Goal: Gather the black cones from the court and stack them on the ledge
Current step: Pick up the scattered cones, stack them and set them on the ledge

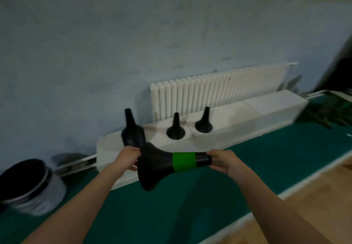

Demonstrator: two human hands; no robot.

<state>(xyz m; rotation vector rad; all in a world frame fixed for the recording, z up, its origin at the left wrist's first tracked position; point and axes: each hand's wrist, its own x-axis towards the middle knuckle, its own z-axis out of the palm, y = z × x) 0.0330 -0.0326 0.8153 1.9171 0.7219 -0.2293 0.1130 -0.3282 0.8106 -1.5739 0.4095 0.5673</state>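
A pale blue wall (95, 44) fills the upper half of the view, and the green court floor (171, 215) runs along its foot. A white line (304, 182) borders the green floor on the right, with a wooden floor (314, 196) past it. A long white ledge (247, 114) lies against the wall, and a white ribbed radiator (209, 93) is mounted just behind it. At the far left a dark round bin (28, 182) stands on the green floor, blurred.

The green-banded cone (158, 165) is held sideways in the air over the ledge's front edge. Its wide base points left and its narrow tip points right. The green band (183, 161) wraps its neck near the tip.

Three black cones stand upright on the ledge. The tall left cone (132, 129) is at the ledge's left end, just behind the held one, and is too smeared to tell whether it is one cone or several. The middle cone (175, 127) and the right cone (203, 121) stand near each other but apart, in front of the radiator.

The left hand (127, 158) has its grip curled on the base rim of the green-banded cone. The right hand (226, 162) has its grip closed round the tip
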